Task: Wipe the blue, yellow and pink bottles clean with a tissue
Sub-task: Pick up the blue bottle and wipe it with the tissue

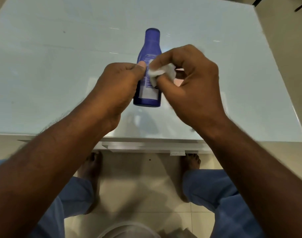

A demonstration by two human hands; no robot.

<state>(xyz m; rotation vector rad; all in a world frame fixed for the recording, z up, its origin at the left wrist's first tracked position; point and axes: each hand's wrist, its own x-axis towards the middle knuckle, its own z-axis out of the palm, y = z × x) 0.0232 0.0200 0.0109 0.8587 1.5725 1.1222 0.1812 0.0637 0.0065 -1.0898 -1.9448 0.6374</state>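
A blue bottle (151, 47) is held above the glass table, its cap pointing away from me and its printed label facing up. My left hand (115, 86) grips the bottle's lower left side, thumb on the label. My right hand (189, 79) pinches a crumpled white tissue (161, 73) and presses it against the label on the bottle's right side. A bit of pink shows behind my right hand's fingers (178, 81); I cannot tell what it is. No yellow bottle is in view.
The pale glass table (60, 74) spreads out under the hands, its near edge (146, 140) just in front of me. Below are tiled floor, my bare feet and blue trouser legs. A round translucent container (127, 231) sits at the bottom of the view.
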